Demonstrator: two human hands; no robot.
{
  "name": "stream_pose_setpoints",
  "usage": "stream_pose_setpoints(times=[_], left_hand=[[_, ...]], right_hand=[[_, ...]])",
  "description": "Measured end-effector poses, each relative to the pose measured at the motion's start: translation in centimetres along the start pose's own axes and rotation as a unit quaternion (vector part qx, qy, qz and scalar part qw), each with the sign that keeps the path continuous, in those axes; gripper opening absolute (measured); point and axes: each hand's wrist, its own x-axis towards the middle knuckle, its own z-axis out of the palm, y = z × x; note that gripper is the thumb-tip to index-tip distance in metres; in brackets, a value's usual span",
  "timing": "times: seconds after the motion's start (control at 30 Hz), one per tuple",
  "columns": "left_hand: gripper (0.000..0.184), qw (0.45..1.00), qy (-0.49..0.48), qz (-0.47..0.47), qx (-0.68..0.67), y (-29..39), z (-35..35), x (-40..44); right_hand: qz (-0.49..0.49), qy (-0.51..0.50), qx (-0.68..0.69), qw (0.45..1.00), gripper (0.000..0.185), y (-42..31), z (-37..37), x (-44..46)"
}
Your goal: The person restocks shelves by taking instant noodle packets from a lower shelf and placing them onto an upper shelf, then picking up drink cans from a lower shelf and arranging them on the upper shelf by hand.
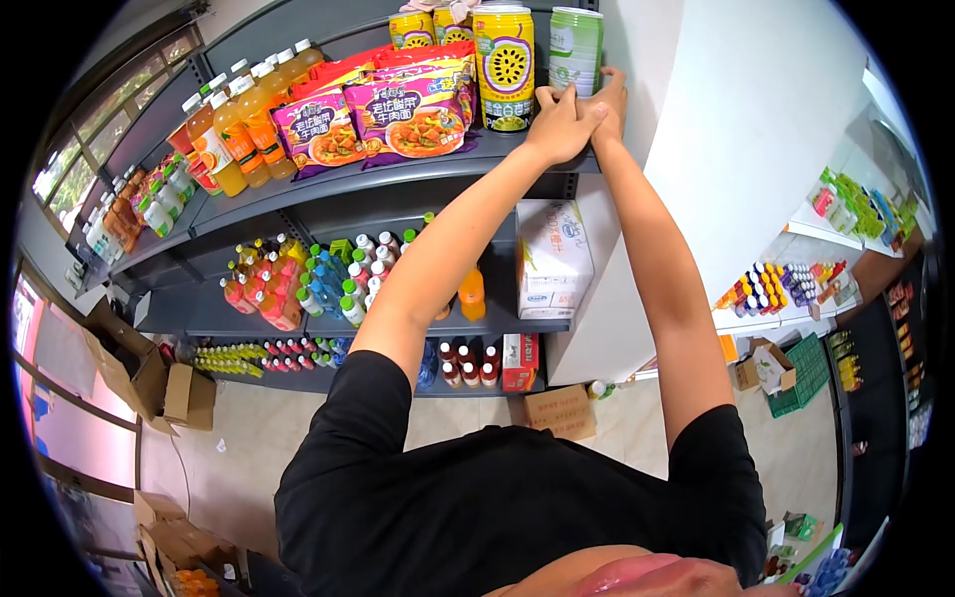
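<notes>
A tall pale green can (575,48) stands at the right end of the top shelf, its base hidden by my hands. My left hand (563,127) is closed at the lower front of this can, fingers bent. Close against it, my right hand (611,107) curls around the can's lower right side, and the two hands touch. Just left of them is a yellow passion fruit drink can (505,70), upright and apart from the green one. Purple and red instant noodle packs (413,114) lean together farther left on the same shelf.
Orange juice bottles (237,129) line the top shelf's left part. A white carton (553,259) and several drink bottles (269,289) fill the shelf below. A white wall (716,119) borders my right arm. On the floor sits a cardboard box (560,412).
</notes>
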Motion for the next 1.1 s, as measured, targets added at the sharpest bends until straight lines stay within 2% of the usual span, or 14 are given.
stream_pose_setpoints(times=[0.1, 0.13, 0.33, 0.43, 0.53, 0.63, 0.67, 0.77, 0.8, 0.9, 1.0, 1.1], left_hand=[[0.099, 0.999, 0.017, 0.004, 0.029, 0.6, 0.5, -0.2], [0.099, 0.999, 0.024, 0.004, 0.042, 0.6, 0.6, -0.3], [0.099, 1.0, 0.014, 0.012, 0.021, 0.1, 0.1, -0.1], [0.089, 0.997, 0.068, 0.025, -0.019, -1.5, 1.6, 1.7], [0.079, 0.996, 0.031, -0.043, -0.067, -1.5, 1.5, 2.9], [0.084, 0.992, 0.037, -0.085, -0.082, -4.1, 3.6, 5.8], [0.082, 0.992, 0.007, -0.088, -0.095, -3.4, 2.7, 5.7], [0.085, 0.992, 0.022, -0.117, -0.039, -2.0, 2.2, 5.4], [0.09, 0.99, 0.011, -0.13, -0.046, -2.1, 2.1, 5.5], [0.095, 0.988, 0.05, -0.148, -0.005, -2.3, 2.6, 5.7], [0.097, 0.989, 0.038, -0.143, -0.022, -2.2, 2.4, 5.6], [0.097, 0.986, 0.042, -0.152, -0.048, -1.9, 2.1, 5.5]], right_hand=[[0.028, -0.099, 0.01, 0.995, 0.056, 0.6, -0.9, 0.3], [0.019, -0.097, -0.009, 0.995, 0.044, 1.1, -0.5, 0.7], [0.062, -0.127, -0.003, 0.99, 0.034, 1.1, -0.4, 1.4], [0.026, -0.14, 0.072, 0.987, 0.036, 3.1, 0.7, 1.9], [-0.021, -0.173, 0.102, 0.979, 0.038, 5.7, 3.4, 3.1], [-0.101, -0.221, 0.057, 0.968, 0.037, 6.3, 4.3, 3.9], [-0.104, -0.191, 0.071, 0.973, 0.035, 7.6, 6.0, 4.6], [-0.077, -0.211, 0.038, 0.974, 0.034, 7.3, 5.9, 5.5], [-0.068, -0.218, 0.075, 0.971, 0.031, 7.1, 6.1, 5.5], [-0.092, -0.235, 0.013, 0.967, 0.033, 6.5, 5.8, 5.3], [-0.137, -0.251, -0.005, 0.958, 0.041, 6.7, 5.5, 5.4], [-0.188, -0.323, -0.029, 0.927, 0.053, 9.4, 8.9, 7.9]])
